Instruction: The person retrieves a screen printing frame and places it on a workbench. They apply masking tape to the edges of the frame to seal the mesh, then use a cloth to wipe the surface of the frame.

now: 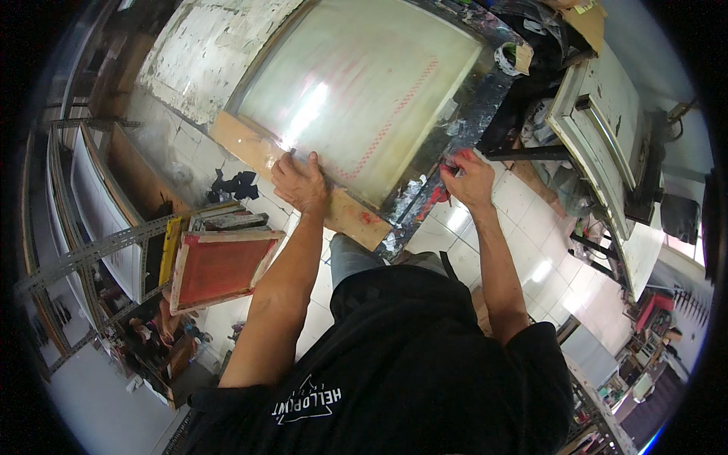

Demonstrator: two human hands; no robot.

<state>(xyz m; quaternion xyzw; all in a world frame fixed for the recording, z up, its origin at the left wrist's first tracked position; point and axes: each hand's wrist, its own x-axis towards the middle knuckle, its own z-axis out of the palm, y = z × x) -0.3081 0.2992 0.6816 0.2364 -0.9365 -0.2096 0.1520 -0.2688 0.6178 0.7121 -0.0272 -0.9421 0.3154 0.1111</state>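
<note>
My left hand (300, 182) presses, fingers curled, on the bare wooden edge of a large wood-framed printing screen with pale mesh (356, 83) lying on the paint-spattered tabletop (474, 114). My right hand (468, 178) is closed at its dark right edge; what it grips I cannot tell. A smaller red-meshed wooden screen (220, 267) rests lower left.

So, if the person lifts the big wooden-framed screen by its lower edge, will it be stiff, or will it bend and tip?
The big screen probably stays stiff: thick wooden bars frame it. Its pale mesh looks thin and tightly stretched, so it may tear if poked. Being wide, it could swing or tip; the left hand grips the lower bar, while the right hand is at the paint-stained corner.
</note>
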